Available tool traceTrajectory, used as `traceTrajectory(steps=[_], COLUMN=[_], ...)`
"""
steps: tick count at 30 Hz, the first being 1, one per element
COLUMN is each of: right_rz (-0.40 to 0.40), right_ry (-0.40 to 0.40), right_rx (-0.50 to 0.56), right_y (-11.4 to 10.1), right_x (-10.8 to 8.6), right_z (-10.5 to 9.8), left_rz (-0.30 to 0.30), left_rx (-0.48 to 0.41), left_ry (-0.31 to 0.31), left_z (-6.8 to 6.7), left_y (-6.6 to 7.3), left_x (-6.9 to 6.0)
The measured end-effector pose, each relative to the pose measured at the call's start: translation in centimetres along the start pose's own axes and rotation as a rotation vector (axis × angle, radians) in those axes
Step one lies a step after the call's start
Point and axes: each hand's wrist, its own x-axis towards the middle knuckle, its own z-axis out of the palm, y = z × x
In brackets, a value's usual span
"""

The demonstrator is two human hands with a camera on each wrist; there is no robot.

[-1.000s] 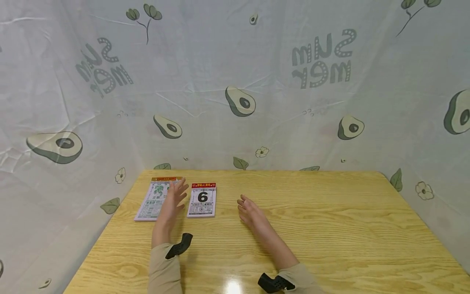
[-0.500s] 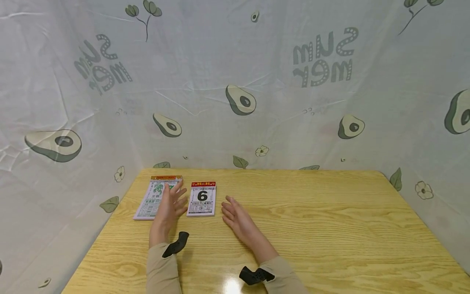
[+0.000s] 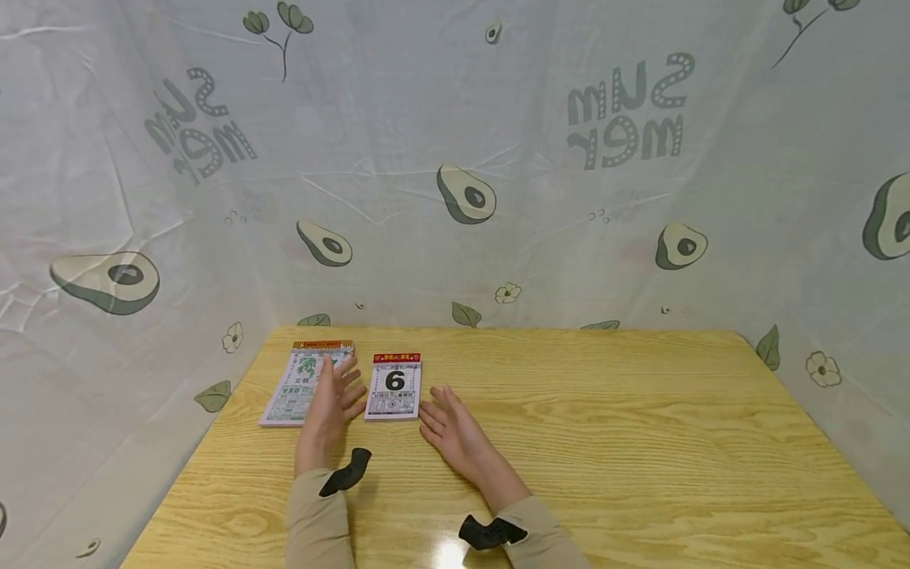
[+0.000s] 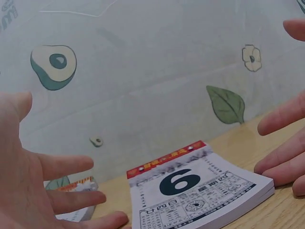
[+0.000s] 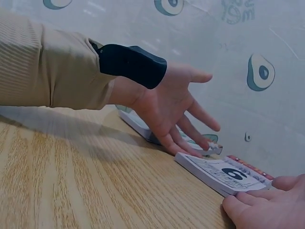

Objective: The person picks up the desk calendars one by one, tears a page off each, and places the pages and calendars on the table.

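A small tear-off calendar pad [image 3: 392, 391] with a red top strip and a large black numeral lies flat on the table between both hands. My left hand [image 3: 331, 407] stands at its left side with fingers spread and straight. Whether those fingers touch the pad is unclear. On the opposite side my right hand [image 3: 455, 435] has its straight fingertips against the pad's right edge, as the right wrist view of the hand [image 5: 271, 207] shows. Partly behind the left hand lies a larger calendar pad [image 3: 290, 395] with green print and an orange-striped top.
The wooden table [image 3: 604, 442] extends far to the right of the hands. A pale curtain [image 3: 554, 237] printed with avocados and leaves surrounds its back and sides. Black wrist-worn devices [image 3: 490, 532] sit on both sleeves.
My right hand has moved left up to the small calendar pad's right edge. My left hand has shifted slightly right in the last half second, and the small pad seems slightly farther right.
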Motion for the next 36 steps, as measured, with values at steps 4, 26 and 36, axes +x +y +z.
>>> traceTrajectory(steps=[4, 26, 36], right_rz=[-0.002, -0.003, 0.003], right_ry=[-0.004, -0.023, -0.015], right_rx=[0.011, 0.015, 0.037], right_y=[0.0, 0.0, 0.0], right_x=[-0.1, -0.3, -0.3], right_z=[-0.1, -0.3, -0.4], left_rz=[-0.021, -0.100, -0.063], left_rx=[-0.025, -0.066, -0.032], left_ry=[0.040, 0.091, 0.121], left_z=[0.2, 0.7, 0.8], left_y=[0.0, 0.0, -0.2], left_x=[0.0, 0.4, 1.1])
